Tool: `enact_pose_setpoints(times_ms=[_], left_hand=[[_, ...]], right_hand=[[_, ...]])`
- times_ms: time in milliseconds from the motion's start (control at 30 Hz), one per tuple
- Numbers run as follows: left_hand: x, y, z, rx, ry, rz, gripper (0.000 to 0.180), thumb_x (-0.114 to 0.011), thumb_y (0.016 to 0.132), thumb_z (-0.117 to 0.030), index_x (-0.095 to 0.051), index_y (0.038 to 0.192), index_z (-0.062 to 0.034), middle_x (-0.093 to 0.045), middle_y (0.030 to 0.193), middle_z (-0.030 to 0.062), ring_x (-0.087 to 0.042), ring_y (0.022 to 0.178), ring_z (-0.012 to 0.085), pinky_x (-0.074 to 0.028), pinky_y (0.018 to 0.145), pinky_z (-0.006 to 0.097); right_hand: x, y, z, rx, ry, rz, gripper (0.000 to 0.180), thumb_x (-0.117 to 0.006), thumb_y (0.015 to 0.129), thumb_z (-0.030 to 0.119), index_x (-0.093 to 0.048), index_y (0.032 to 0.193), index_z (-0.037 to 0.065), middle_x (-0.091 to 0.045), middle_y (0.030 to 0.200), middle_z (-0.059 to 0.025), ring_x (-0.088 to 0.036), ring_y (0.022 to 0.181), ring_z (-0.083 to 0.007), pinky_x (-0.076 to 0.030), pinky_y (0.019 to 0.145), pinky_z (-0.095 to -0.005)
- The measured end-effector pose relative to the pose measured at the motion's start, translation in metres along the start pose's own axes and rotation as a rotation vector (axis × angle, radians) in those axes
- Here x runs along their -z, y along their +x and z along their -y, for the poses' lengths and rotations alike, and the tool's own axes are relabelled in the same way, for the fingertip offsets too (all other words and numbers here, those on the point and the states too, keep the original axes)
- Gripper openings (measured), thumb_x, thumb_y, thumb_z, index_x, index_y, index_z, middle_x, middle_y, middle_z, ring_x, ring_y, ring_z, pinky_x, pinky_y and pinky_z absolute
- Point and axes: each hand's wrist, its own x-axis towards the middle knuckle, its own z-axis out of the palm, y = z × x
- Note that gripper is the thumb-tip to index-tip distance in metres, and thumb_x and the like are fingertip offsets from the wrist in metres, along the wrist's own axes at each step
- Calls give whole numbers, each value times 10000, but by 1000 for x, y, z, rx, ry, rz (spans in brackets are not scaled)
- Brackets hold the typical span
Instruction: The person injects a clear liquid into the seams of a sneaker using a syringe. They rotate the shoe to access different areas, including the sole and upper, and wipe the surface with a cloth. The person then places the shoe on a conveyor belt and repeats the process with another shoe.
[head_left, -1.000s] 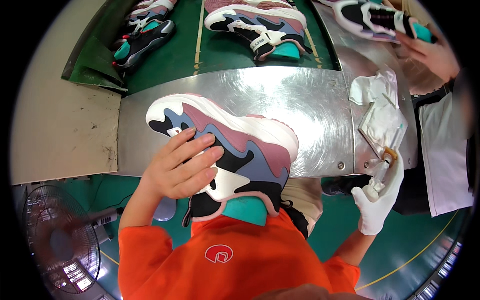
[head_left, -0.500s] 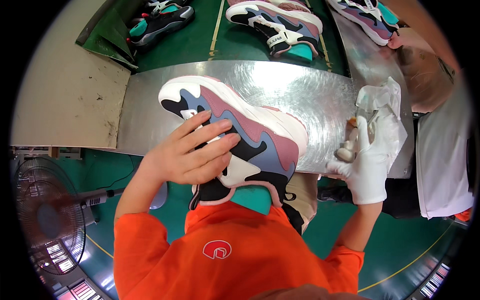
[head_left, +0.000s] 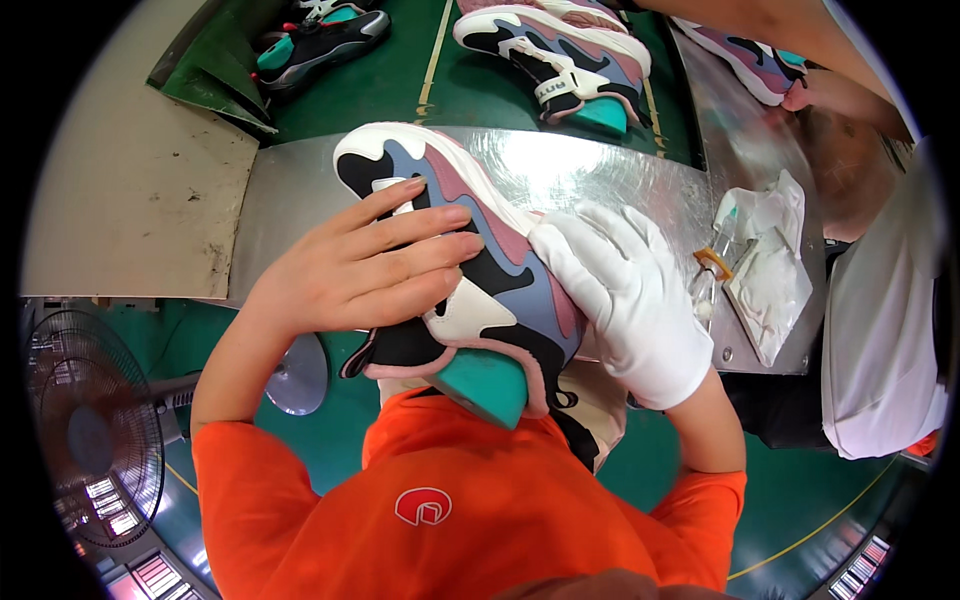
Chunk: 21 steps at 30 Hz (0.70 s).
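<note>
A sneaker with white sole and pink, blue, black and white upper lies on its side over the metal table's near edge. Its toe points to the far left, and a turquoise last sticks out of its collar. My bare left hand grips the upper, fingers across the tongue and lacing area. In a white glove, my right hand is laid over the sole and heel side, fingers curved and pressed to the shoe. Under that glove, the heel part of the sole is hidden.
On the metal table, right of my glove, lie a crumpled white cloth and a clear container with an orange-brown part. Beyond, a green surface carries more sneakers. A co-worker's hand touches another shoe. A fan stands at left.
My right hand has left the white cloth and clear container and come left onto the sneaker. The shoe has turned slightly, toe farther away. My left hand keeps its hold.
</note>
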Motion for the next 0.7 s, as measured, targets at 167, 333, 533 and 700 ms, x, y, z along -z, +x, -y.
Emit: enact_pose_setpoints(times_ms=[167, 333, 533, 700], left_hand=[[1, 5, 2, 9, -63, 6, 320, -695, 765, 3, -520, 1029, -34, -645, 1208, 158, -609, 1159, 374, -423, 1047, 544], [4, 8, 6, 16, -68, 70, 291, -656, 811, -32, -520, 1068, -41, -634, 1232, 158, -599, 1176, 373, -417, 1050, 547], [-1, 9, 6, 23, -56, 35, 357, -680, 807, -32, -521, 1124, -82, -646, 1238, 105, -592, 1203, 311, -425, 1055, 486], [3, 8, 4, 44, -64, 66, 352, -686, 808, -31, -521, 1113, -88, -647, 1237, 104, -591, 1203, 310, -417, 1064, 494]], right_hand=[[6, -15, -6, -5, -140, 33, 593, -692, 685, 166, -576, 1265, 119, -591, 1269, -61, -552, 1141, -344, -390, 1002, -537], [24, -39, -13, -36, -152, -67, 370, -646, 708, 104, -638, 1079, 100, -619, 1163, -90, -563, 1120, -354, -417, 965, -519], [29, -93, -13, -441, -40, -257, 378, -723, 722, 169, -610, 1063, 52, -585, 1109, -161, -578, 1006, -387, -467, 873, -443], [23, -94, -17, -584, -119, -110, 999, -870, 528, 408, -438, 1366, 77, -522, 1212, -197, -557, 1032, -412, -471, 860, -449]])
